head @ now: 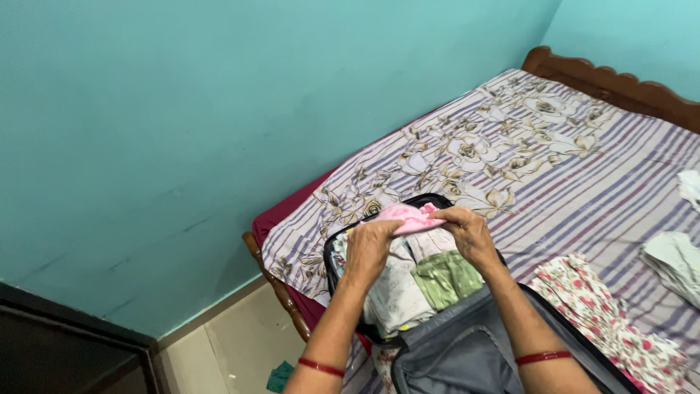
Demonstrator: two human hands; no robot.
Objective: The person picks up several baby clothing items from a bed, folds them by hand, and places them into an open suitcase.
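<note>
My left hand [370, 246] and my right hand [467, 232] both grip a folded pink cloth [410, 217], holding it over the far end of an open black suitcase [337, 268]. The suitcase lies on the bed and holds folded clothes, among them a green piece [446, 279] and a pale printed piece [394, 295]. Its grey lid [467, 350] lies open toward me, under my forearms. Each wrist carries a red bangle.
The bed has a striped floral sheet [539, 153] and a carved wooden headboard [620, 84]. A floral garment [605, 314] and pale folded clothes [674, 259] lie to the right. A teal wall stands left; a tiled floor [226, 350] is below, with a small green scrap [279, 376] on it.
</note>
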